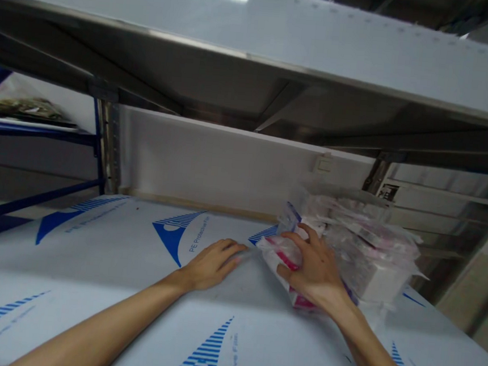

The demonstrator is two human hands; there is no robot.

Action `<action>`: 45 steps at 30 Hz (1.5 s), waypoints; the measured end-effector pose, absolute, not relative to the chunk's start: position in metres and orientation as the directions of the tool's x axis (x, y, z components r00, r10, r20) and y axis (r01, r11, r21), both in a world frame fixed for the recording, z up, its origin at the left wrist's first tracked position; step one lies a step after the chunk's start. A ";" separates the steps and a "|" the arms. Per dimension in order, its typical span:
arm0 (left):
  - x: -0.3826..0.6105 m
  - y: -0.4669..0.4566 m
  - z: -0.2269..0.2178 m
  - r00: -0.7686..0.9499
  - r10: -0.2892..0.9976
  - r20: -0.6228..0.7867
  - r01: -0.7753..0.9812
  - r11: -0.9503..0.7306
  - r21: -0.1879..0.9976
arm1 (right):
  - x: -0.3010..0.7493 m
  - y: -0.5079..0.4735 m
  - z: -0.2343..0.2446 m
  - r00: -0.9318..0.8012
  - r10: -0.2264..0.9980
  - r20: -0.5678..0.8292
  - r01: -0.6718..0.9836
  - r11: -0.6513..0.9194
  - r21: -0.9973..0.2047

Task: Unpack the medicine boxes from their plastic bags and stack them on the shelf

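Thumb and fingers of the right hand (316, 263) gripped a pink-and-white packet (283, 252) on the shelf (133, 276), beside a pile of plastic-wrapped packets (375, 246), while the left hand (209, 265) lay just to its left, fingers loosely bent, and whether they pinched anything could not be told. Likely light, soft and slippery, the packet seemed best taken across its full body, not by a loose edge. Blue-printed protective film (173, 236) covered the shelf, below an upper shelf (282, 41) and before a pale wall (220, 166).
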State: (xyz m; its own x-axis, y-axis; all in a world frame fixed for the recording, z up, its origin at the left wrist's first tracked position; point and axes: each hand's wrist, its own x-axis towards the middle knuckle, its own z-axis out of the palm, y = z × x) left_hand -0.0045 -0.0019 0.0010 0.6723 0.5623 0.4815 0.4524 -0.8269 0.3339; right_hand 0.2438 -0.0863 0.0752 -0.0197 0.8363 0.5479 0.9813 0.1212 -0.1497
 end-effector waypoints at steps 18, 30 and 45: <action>-0.023 0.027 -0.005 0.565 0.655 0.502 0.329 -0.736 0.591 | 0.207 -0.029 0.040 -0.658 0.630 0.412 0.677 0.735 -0.042; -0.020 0.011 0.012 0.528 0.586 0.615 0.464 -0.806 0.369 | 0.213 -0.037 0.035 -0.471 0.460 0.752 0.801 0.581 0.146; 0.030 -0.050 0.039 0.628 0.625 0.463 -0.386 -0.267 0.883 | 0.109 -0.046 0.107 -0.185 0.294 0.938 0.343 0.913 -0.219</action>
State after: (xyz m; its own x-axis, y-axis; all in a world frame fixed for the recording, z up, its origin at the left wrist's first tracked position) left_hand 0.0302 -0.0498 0.0393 0.6283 0.6253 0.4628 -0.3855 -0.2665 0.8834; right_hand 0.1090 -0.0463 0.1068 -0.1854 0.2940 0.9377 0.3434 0.9134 -0.2185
